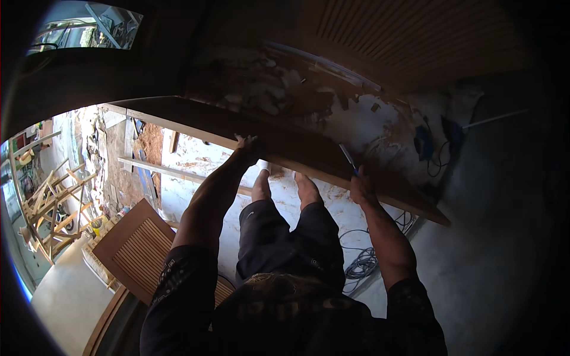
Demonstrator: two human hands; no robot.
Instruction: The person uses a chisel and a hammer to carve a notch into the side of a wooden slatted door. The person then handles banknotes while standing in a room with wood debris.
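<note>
A long brown wooden panel (291, 139) stands on edge across the space in front of me, slanting down to the right. My left hand (245, 143) grips the panel's near edge, with its fingertips over the wood. Over the panel's right half, my right hand (362, 187) is closed around a slim tool with a pale, straight blade (347, 155) that points up and to the left. A bit of blue shows at the fist; the handle is mostly covered, so its exact kind is unclear. Both arms reach forward, and my bare feet are below the near edge.
A louvred wooden panel (142, 249) leans at my left, and another louvred panel (415, 41) is at the far right. A coiled dark cable (362, 264) lies on the floor near my right leg. Wooden frames (56, 204) stand at the left. Wood shavings litter the white sheet (196, 151).
</note>
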